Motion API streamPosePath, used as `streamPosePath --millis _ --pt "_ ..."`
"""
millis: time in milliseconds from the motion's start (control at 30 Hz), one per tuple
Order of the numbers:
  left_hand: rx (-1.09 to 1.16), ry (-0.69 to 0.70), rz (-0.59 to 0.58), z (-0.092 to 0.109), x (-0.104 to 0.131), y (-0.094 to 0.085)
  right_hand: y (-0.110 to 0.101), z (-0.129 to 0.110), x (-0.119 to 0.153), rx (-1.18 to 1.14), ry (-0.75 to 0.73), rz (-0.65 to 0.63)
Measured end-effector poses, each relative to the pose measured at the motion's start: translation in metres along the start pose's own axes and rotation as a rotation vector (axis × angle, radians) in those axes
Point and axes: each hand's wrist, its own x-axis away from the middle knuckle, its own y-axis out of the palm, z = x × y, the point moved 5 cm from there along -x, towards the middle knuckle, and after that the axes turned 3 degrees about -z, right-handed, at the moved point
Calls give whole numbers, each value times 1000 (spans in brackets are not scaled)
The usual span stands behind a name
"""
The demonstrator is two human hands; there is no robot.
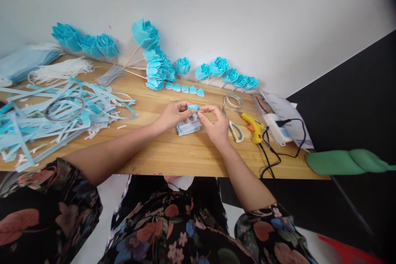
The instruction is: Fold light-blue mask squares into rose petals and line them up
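At the middle of the table [173, 156], both hands [175, 113] [218, 126] pinched one small blue petal [193, 108] above the blue stack [188, 127]. The glue gun [253, 126] at three o'clock could burn a stray finger.

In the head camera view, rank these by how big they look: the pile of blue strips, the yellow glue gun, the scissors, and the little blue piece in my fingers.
1. Pile of blue strips, by far the largest.
2. Yellow glue gun and scissors: too alike to rank.
3. Little blue piece, pinched between left hand and right hand, the smallest.
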Motion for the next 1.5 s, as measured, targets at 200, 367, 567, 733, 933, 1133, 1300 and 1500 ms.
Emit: streamPosePath --millis 200,367,567,733,933,1133,1300,1500 --pt "35 70 32 -5 -2 1 1 -1 0 -1 10 -7" --pt "-56 135 86 1 0 -1 2 1 1 -37 31 24" --pt "-109 182 99 4 0 -1 4 10 -1 -178 111 -35" --pt "-168 195 90 5 0 2 11 13 -1 -205 157 -148" --pt "-161 178 87 10 3 2 12 13 0 -226 169 -149" --pt "-70 155 120 6 2 -4 11 14 0 -233 187 -155" --pt "-31 82 85 3 1 -5 10 14 0 -264 189 -127" --pt "-162 1 126 4 2 -6 5 14 -5 -251 180 -174"
